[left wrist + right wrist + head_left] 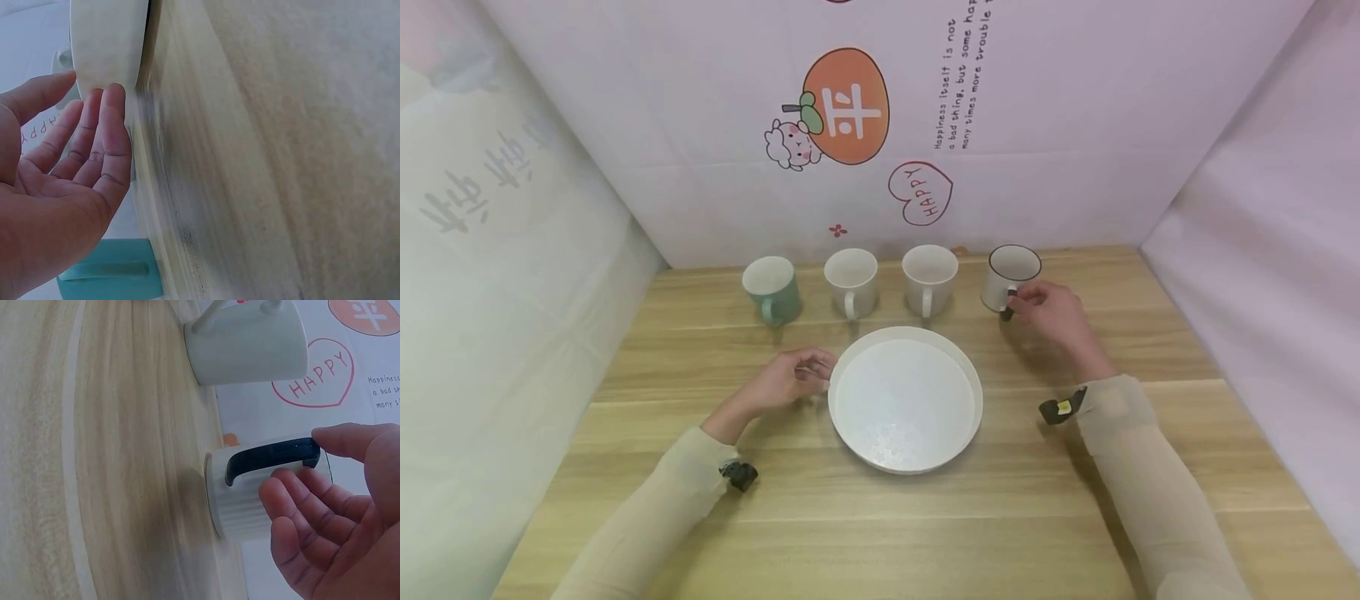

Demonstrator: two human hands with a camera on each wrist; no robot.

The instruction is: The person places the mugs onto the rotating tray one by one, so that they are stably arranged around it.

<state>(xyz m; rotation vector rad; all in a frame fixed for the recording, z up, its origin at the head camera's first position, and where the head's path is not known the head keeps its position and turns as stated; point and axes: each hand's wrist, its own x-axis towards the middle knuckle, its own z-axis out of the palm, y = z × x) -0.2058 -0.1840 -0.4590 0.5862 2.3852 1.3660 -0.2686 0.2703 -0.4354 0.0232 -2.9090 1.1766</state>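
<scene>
A round white tray [904, 400] lies on the wooden table. At its left side is my left hand [793, 377], fingers loosely bent and fingertips at the tray's rim; in the left wrist view they meet the tray's wall [109, 47]. My right hand [1051, 312] is at a white mug with a dark rim [997, 287], pinching its black handle [272, 456]. The right wrist view has the thumb on the upper end of the handle and the fingers curled below it. That mug stands upright on the table.
Left of the dark-rimmed mug, a row holds two plain white mugs [929, 283] [852, 287] and a green mug [782, 302], handles facing me. Behind them rises a printed white cloth [715, 208]; more cloth hangs at both sides. Each wrist wears a small black camera.
</scene>
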